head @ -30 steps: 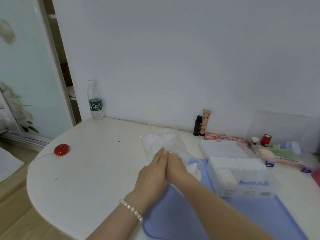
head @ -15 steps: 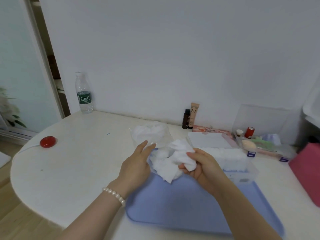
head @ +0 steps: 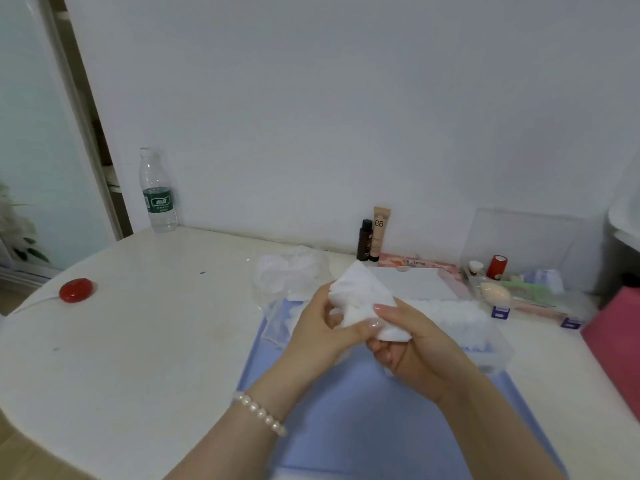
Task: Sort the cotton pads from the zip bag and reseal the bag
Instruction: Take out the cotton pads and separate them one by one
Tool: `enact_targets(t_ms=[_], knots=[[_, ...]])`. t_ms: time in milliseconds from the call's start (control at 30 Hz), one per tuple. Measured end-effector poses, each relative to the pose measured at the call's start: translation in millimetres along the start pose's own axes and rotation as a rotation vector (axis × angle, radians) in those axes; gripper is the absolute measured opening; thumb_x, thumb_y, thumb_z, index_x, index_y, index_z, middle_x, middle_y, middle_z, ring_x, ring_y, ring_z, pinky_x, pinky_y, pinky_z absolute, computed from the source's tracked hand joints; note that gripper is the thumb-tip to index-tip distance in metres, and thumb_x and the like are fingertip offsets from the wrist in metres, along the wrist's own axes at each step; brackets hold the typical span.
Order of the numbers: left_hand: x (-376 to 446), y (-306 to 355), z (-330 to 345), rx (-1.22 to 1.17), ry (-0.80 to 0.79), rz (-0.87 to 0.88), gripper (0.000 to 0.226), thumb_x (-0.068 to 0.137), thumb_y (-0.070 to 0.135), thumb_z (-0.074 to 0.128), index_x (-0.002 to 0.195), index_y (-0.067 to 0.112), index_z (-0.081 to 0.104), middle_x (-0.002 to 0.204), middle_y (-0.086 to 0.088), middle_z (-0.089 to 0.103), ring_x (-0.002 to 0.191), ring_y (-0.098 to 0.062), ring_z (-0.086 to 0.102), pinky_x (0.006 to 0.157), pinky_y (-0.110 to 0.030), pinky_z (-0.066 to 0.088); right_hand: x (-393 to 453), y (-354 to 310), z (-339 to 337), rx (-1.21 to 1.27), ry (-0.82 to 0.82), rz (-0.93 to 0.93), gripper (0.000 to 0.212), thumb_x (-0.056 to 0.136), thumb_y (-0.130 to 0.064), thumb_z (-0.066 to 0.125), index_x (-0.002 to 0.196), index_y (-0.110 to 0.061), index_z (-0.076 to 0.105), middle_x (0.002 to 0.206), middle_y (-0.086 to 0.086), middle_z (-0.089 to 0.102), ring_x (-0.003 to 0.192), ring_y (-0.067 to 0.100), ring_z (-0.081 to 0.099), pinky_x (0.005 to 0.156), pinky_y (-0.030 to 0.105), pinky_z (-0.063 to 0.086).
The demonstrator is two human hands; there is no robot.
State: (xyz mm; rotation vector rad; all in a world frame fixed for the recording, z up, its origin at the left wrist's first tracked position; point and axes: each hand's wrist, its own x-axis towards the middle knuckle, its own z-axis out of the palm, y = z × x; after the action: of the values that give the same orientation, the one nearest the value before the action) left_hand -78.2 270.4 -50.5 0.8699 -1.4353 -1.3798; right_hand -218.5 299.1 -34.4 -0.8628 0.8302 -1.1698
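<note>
White cotton, a wad of cotton pads (head: 363,301), now sits lifted clear of the zip bag (head: 289,278), where a second ago both hands were pressed down at the bag's mouth. The grip is two-handed: the left hand (head: 323,332) and right hand (head: 412,344) both curl round the wad above the blue mat (head: 346,410). The bag lies slack and unsealed behind on the surface (head: 138,341), with pads left inside. The clear box (head: 485,344) of pads waits just right, so sorting can proceed; resealing remains.
</note>
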Motion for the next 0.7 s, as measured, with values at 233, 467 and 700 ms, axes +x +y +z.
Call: enact_targets(t_ms=[233, 467, 700], knots=[[28, -10, 28, -0.375, 0.122, 0.018, 0.040, 0.060, 0.029, 0.071, 0.080, -0.005, 0.064, 0.079, -0.019, 0.062, 0.076, -0.029, 0.058, 0.067, -0.036, 0.046, 2, -12, -22, -0.136, 0.085, 0.038, 0.035, 0.071, -0.021, 0.066, 0.104, -0.009, 0.063, 0.083, 0.011, 0.065, 0.059, 0.016, 0.053, 0.049, 0.022, 0.038], [43, -9, 29, -0.358, 0.239, 0.003, 0.020, 0.089, 0.014, 0.060, 0.072, 0.005, 0.067, 0.069, -0.007, 0.067, 0.065, -0.018, 0.062, 0.055, -0.027, 0.051, -2, -33, -39, -0.364, 0.166, -0.019, 0.040, 0.064, -0.004, 0.073, 0.099, -0.010, 0.053, 0.059, 0.011, 0.063, 0.039, 0.017, 0.054, 0.033, 0.018, 0.037], [32, -3, 5, -0.032, 0.030, -0.055, 0.011, 0.088, 0.014, 0.061, 0.086, 0.003, 0.060, 0.069, -0.007, 0.064, 0.046, -0.016, 0.061, 0.038, -0.022, 0.046, -6, -46, -57, -0.370, 0.219, -0.128, 0.028, 0.047, -0.026, 0.088, 0.066, -0.019, 0.069, 0.060, 0.007, 0.062, 0.041, 0.012, 0.053, 0.038, 0.017, 0.041]])
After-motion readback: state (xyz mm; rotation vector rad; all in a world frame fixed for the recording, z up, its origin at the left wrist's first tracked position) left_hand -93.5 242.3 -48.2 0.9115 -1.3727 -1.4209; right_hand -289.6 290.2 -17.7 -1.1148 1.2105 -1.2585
